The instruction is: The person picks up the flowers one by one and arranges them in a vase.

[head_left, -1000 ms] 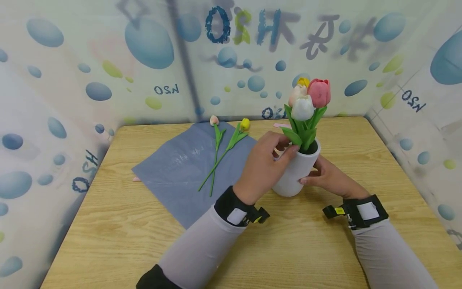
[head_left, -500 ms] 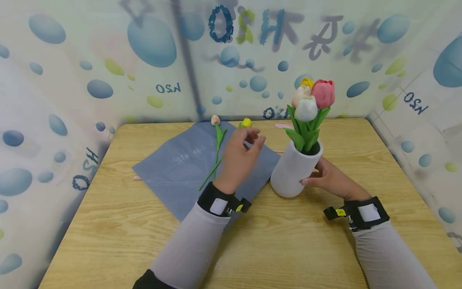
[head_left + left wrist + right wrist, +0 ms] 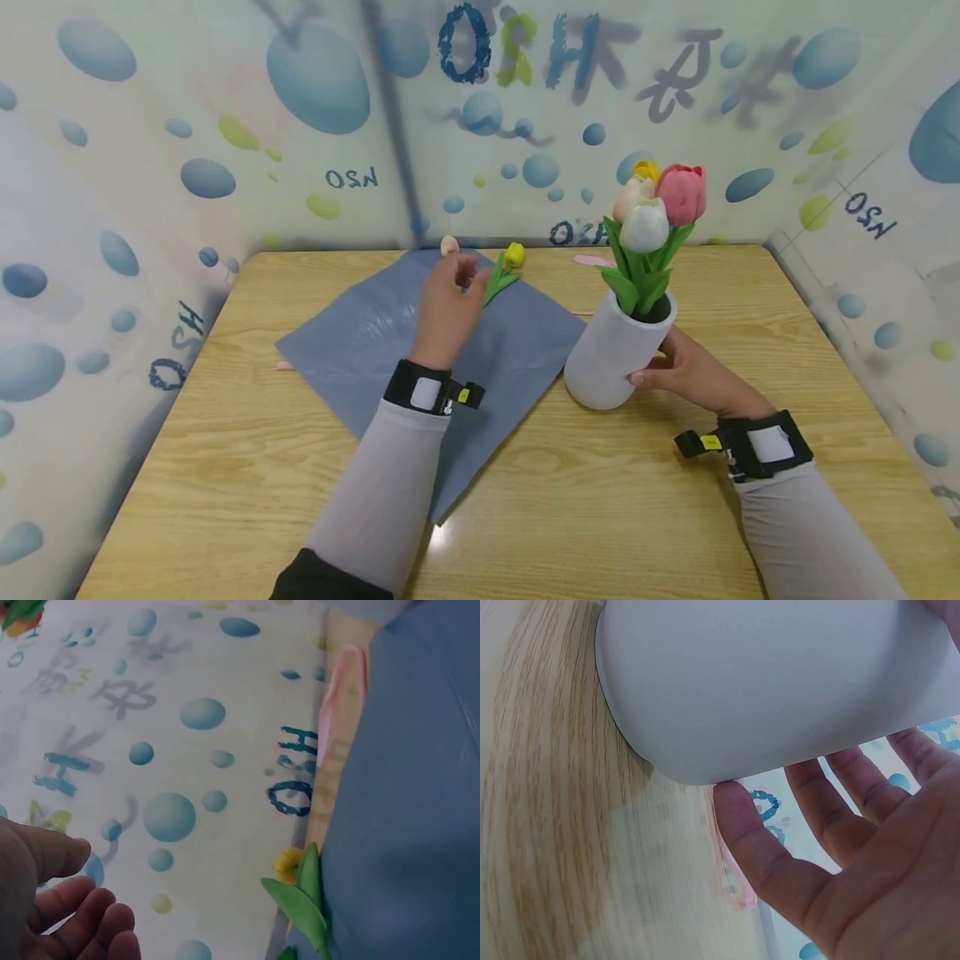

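My right hand (image 3: pixel 693 375) grips the white vase (image 3: pixel 611 362) low on its right side, thumb in front and fingers behind. The vase leans to the right in the head view and holds several tulips: pink (image 3: pixel 681 194), white (image 3: pixel 645 225), pale pink and yellow. Over the blue-grey sheet (image 3: pixel 517 367), my left hand (image 3: pixel 447 308) has loosely bent fingers with nothing between them, as the left wrist view also shows. Just beyond its fingertips is the pale pink head of a loose tulip (image 3: pixel 449 245), its stem hidden by the hand. A loose yellow tulip (image 3: pixel 514 255) lies to its right.
Flat pink strips (image 3: pixel 594 261) lie on the wooden table (image 3: pixel 637 500) behind the vase and partly under the sheet. A patterned cloth wall (image 3: pixel 247 208) rises along the table's back edge and both sides.
My left hand has left the vase's rim and leaves and moved left to the loose tulips on the sheet. The right hand stays on the vase.
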Tool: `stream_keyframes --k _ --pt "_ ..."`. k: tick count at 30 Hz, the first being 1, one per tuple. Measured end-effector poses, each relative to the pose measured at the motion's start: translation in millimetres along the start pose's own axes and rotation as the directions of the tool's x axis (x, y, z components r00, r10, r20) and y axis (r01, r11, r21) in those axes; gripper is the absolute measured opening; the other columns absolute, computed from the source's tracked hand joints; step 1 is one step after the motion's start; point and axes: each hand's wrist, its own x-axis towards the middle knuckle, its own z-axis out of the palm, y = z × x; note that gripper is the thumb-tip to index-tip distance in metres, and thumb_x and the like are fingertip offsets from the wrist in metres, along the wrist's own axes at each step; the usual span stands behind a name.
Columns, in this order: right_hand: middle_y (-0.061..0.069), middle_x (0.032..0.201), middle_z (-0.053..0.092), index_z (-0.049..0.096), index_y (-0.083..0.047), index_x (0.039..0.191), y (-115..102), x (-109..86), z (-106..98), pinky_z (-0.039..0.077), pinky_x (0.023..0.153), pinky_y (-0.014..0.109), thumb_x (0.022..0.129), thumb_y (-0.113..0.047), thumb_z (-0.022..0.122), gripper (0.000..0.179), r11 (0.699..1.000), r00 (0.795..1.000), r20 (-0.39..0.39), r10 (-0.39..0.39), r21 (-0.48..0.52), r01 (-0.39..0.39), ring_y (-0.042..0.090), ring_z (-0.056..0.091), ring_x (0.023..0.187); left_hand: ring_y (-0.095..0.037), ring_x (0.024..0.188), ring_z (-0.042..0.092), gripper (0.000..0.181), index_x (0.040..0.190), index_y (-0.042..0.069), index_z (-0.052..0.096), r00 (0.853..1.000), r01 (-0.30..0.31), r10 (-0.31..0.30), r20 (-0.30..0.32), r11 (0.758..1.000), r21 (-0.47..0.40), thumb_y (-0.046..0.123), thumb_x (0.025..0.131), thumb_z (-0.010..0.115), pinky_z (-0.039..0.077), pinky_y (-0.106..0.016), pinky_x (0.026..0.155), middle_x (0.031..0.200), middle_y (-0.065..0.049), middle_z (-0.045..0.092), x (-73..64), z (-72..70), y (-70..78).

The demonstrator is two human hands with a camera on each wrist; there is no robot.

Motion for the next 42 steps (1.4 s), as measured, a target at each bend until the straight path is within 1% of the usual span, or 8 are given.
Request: stream_keyframes --k 3,6,11,15,21,26,34,42 --pt "0.005 0.151 0.043 0.031 -0.016 0.158 0.7 -0.2 -0.1 0.050 0.101 0.018 0.095 -0.008 0.075 0.077 1.000 1.000 -0.002 0.000 0.000 0.000 0.003 0.050 0.131 -0.027 0.108 0.061 0.037 0.135 0.005 0.062 0.999 0.042 -0.043 0.020 0.998 0.047 0.028 0.106 0.062 0.053 -0.043 0.086 0.127 -0.014 0.064 3.3 1.9 -12.4" --pt "0.005 0.151 0.042 0.031 -0.016 0.158 1.0 0.0 -0.1 0.050 0.101 0.018 0.095 -0.008 0.075 0.077 1.000 1.000 -0.004 -0.003 -0.002 0.003 0.003 0.049 0.132 -0.029 0.113 0.062 0.041 0.139 0.005 0.061 0.994 0.083 -0.093 0.064 0.986 0.146 0.028 0.105 0.062 0.054 -0.046 0.090 0.132 -0.015 0.063 5.7 4.4 -23.5" --pt "0.004 0.151 0.042 0.031 -0.017 0.158 0.5 0.3 -0.3 0.050 0.101 0.018 0.095 -0.008 0.075 0.077 1.000 1.000 -0.003 -0.004 -0.005 0.004 0.003 0.049 0.132 -0.032 0.120 0.064 0.045 0.141 0.004 0.061 0.974 0.113 -0.175 0.142 0.926 0.361 0.029 0.104 0.064 0.054 -0.048 0.096 0.131 -0.016 0.066 7.7 9.0 -37.9" --pt "0.003 0.151 0.042 0.031 -0.017 0.158 0.0 0.2 -0.4 0.050 0.101 0.018 0.095 -0.008 0.075 0.077 1.000 1.000 -0.003 -0.005 -0.006 0.005 0.003 0.049 0.132 -0.033 0.118 0.066 0.045 0.141 0.004 0.061 0.969 0.101 -0.188 0.158 0.890 0.444 0.029 0.103 0.066 0.056 -0.049 0.095 0.130 -0.016 0.068 7.0 12.7 -44.1" --pt "0.002 0.152 0.043 0.031 -0.019 0.158 -0.3 0.1 -0.6 0.050 0.101 0.018 0.095 -0.009 0.075 0.078 1.000 1.000 -0.005 -0.003 -0.012 0.003 0.004 0.048 0.133 -0.034 0.118 0.068 0.041 0.137 0.004 0.065 0.968 0.082 -0.191 0.162 0.853 0.516 0.024 0.101 0.068 0.056 -0.050 0.097 0.131 -0.016 0.069 3.2 14.0 -46.1" --pt "0.003 0.152 0.042 0.031 -0.019 0.158 -0.9 -0.1 -0.1 0.050 0.101 0.018 0.095 -0.009 0.075 0.078 1.000 1.000 -0.005 -0.002 -0.011 0.002 0.004 0.048 0.133 -0.034 0.110 0.070 0.035 0.130 0.005 0.070 0.964 0.062 -0.195 0.179 0.824 0.563 0.023 0.100 0.070 0.058 -0.050 0.092 0.122 -0.017 0.073 1.8 14.8 -46.8" --pt "0.007 0.152 0.042 0.030 -0.017 0.158 -1.4 0.2 0.7 0.050 0.101 0.017 0.096 -0.011 0.075 0.077 1.000 1.000 -0.002 0.016 -0.007 -0.016 0.005 0.049 0.132 -0.035 0.097 0.072 0.018 0.111 0.006 0.075 0.971 0.035 -0.168 0.170 0.804 0.593 0.010 0.100 0.061 0.058 -0.052 0.082 0.105 -0.016 0.075 0.3 17.1 -48.8" --pt "0.007 0.153 0.042 0.030 -0.017 0.158 -1.5 -0.1 0.9 0.050 0.101 0.017 0.096 -0.011 0.075 0.077 1.000 1.000 -0.003 0.019 -0.006 -0.019 0.006 0.049 0.132 -0.035 0.094 0.072 0.021 0.104 0.005 0.075 0.972 0.010 -0.152 0.181 0.791 0.612 0.005 0.100 0.055 0.058 -0.052 0.080 0.101 -0.018 0.074 -0.8 17.6 -49.6"
